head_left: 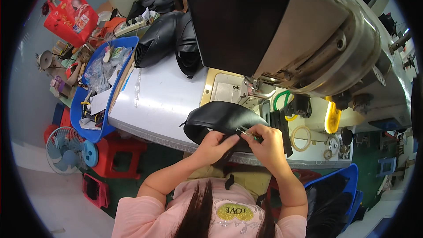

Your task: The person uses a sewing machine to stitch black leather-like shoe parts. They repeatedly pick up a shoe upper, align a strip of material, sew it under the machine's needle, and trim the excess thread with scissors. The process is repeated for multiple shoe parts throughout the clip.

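A curved, shiny black leather-like piece (220,117) lies at the front edge of the table, below the sewing machine's needle area. My left hand (214,146) pinches its near edge between thumb and fingers. Close beside it, my right hand (268,143) is closed round a small metal-tipped tool (240,131) with a bit of green on it, perhaps thread snips; the fingers cover most of it. The tool's tip meets the edge of the black piece by my left thumb. Above stands the large sewing machine (326,39), its needle area partly hidden by a dark panel.
Rolled black pieces (161,39) rest on the white table (163,92) at the back left. A blue bin (110,125) of scraps stands left, near a red stool (116,154) and a fan (66,150). Right of the machine are a yellow object (332,117) and a tape ring (301,139).
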